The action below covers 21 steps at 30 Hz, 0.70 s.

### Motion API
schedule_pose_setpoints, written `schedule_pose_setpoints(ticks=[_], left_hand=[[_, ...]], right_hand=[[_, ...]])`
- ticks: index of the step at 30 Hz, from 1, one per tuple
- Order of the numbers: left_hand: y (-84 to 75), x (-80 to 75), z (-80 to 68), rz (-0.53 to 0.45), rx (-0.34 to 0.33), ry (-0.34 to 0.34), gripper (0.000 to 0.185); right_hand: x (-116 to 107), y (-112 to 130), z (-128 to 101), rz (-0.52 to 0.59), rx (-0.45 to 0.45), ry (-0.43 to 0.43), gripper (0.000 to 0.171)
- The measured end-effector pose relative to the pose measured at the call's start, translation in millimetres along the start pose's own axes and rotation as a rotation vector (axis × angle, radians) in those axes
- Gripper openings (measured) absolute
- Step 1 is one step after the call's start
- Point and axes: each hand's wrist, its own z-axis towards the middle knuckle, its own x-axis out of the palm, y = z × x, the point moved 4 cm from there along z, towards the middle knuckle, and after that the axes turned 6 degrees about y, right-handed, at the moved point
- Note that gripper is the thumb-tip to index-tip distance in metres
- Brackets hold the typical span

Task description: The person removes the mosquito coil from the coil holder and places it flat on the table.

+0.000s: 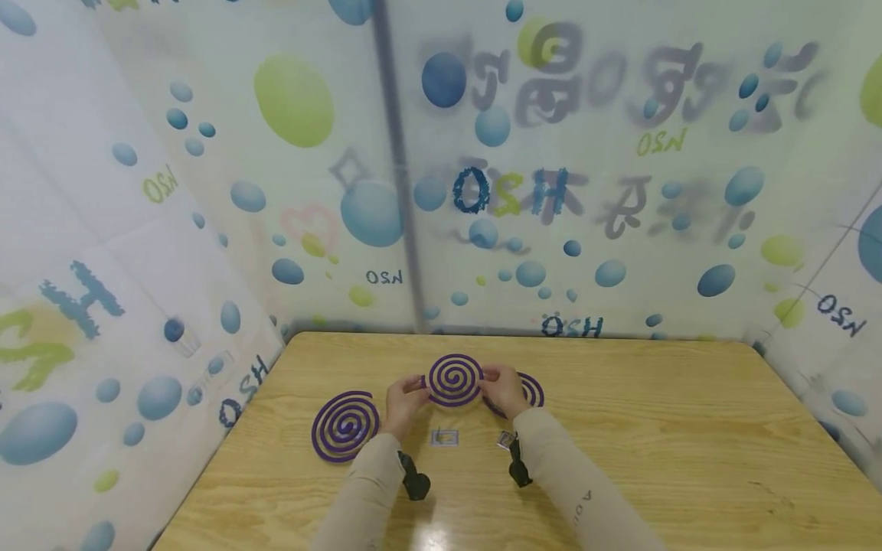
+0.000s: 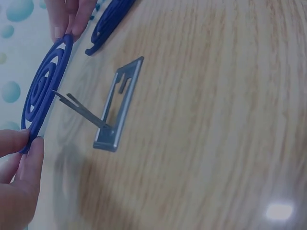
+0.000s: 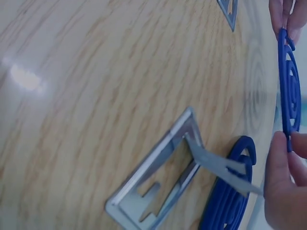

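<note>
A purple mosquito coil is held up off the table, tilted so its spiral shows in the head view. My left hand pinches its left edge between thumb and fingers. On the opposite edge my right hand pinches it the same way. Just below it lies a metal coil stand, its forked prong bent upward and pointing toward the coil. Another metal stand rests by my right wrist, its prong also raised.
A second coil lies flat left of my left forearm. Partly covered by my right hand, a third coil lies on the wooden table. Behind the table's far edge hangs a patterned curtain.
</note>
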Motion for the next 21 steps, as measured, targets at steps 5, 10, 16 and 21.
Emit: schedule_pose_setpoints(ticks=[5,10,16,21], left_hand=[[7.1,-1.8,1.3,0.092,-0.016,-0.027,0.040],[11.0,-4.1,2.4,0.225,-0.026,-0.072,0.036],[10.5,-5.1,1.4,0.296,-0.017,-0.079,0.034],[10.9,-7.0,2.7,0.325,-0.008,-0.075,0.034]], right_hand=[[0,2,-7,-0.102,0.042,0.038,0.029],[1,-1,-7,-0.116,0.046,0.066,0.028],[3,-3,-8,-0.139,0.037,0.072,0.028],[4,-5,-9,-0.158,0.029,0.087,0.028]])
